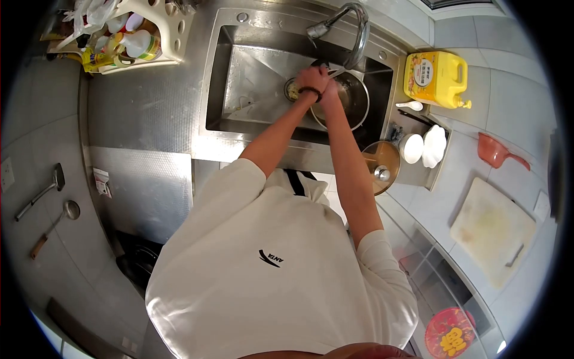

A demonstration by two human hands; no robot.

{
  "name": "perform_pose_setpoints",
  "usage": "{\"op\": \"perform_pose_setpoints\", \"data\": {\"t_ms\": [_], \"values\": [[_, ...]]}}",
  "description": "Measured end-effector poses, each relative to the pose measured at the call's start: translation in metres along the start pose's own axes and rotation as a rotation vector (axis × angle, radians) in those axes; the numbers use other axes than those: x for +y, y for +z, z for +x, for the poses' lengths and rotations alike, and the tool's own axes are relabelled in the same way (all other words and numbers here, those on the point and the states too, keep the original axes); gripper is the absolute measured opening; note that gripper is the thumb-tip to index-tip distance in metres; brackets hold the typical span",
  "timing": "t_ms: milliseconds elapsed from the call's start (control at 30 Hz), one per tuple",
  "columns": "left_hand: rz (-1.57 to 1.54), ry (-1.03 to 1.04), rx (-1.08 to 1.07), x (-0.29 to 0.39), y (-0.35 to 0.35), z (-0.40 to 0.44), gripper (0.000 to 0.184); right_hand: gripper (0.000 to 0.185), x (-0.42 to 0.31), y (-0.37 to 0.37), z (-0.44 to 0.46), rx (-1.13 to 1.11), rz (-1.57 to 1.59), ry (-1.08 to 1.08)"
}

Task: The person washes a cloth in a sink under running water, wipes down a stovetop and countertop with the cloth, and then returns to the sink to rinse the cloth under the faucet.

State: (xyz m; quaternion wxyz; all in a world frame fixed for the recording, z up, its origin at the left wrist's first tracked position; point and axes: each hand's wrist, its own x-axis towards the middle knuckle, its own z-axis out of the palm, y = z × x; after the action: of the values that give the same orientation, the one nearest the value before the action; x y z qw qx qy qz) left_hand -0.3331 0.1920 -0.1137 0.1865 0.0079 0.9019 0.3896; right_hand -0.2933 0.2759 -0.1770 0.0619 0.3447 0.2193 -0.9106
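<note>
My left hand point(311, 78), with a dark band at its wrist, is closed over the sink. Against it, my right hand point(329, 91) is closed too, at the left rim of a round metal pot point(353, 105). A small dark thing point(320, 63) shows just beyond my fingers; I cannot make out what it is or which hand holds it. The pot stands in the right part of the steel sink point(257, 57). Left of my hands, pale scraps lie in the drain point(291, 90). The curved faucet point(360, 36) arches above the pot.
A yellow jug point(435, 78) stands right of the sink. Nearby are a white spoon point(410, 106), a white bowl point(411, 148), a scalloped white dish point(434, 146) and a glass lid point(382, 161). A white rack point(170, 30) of bottles stands at the upper left.
</note>
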Motion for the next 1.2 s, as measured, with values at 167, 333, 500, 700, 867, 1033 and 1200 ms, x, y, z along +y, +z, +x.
{"op": "perform_pose_setpoints", "data": {"t_ms": [167, 333, 500, 700, 867, 1033, 1200], "values": [[0.007, 0.324, 0.170, -0.025, -0.002, 0.010, 0.031, 0.032, 0.016, 0.059, -0.042, -0.175, 0.202, 0.103], [-0.223, 0.310, -0.206, -0.014, -0.027, -0.004, 0.024, 0.029, 0.025, -0.004, 0.027, 0.004, 0.064, -0.103], [-0.222, 0.352, 0.199, -0.034, 0.005, -0.002, 0.035, 0.028, 0.006, -0.003, 0.013, -0.232, -0.049, -0.023], [-1.079, -0.836, -0.624, -0.030, -0.023, -0.008, 0.053, 0.044, 0.001, 0.057, -0.034, 0.604, -1.044, -0.770], [-1.210, -0.815, -0.744, -0.069, 0.022, 0.019, 0.050, 0.050, -0.010, 0.088, -0.075, 0.580, -1.333, -0.732], [-1.239, -0.605, -0.648, -0.083, 0.075, 0.035, 0.035, 0.054, -0.016, 0.085, -0.073, 0.589, -1.554, -0.597], [-1.135, -0.617, -0.473, -0.078, 0.080, 0.040, 0.025, 0.054, -0.004, 0.068, -0.069, 0.766, -1.751, -0.451]]}}
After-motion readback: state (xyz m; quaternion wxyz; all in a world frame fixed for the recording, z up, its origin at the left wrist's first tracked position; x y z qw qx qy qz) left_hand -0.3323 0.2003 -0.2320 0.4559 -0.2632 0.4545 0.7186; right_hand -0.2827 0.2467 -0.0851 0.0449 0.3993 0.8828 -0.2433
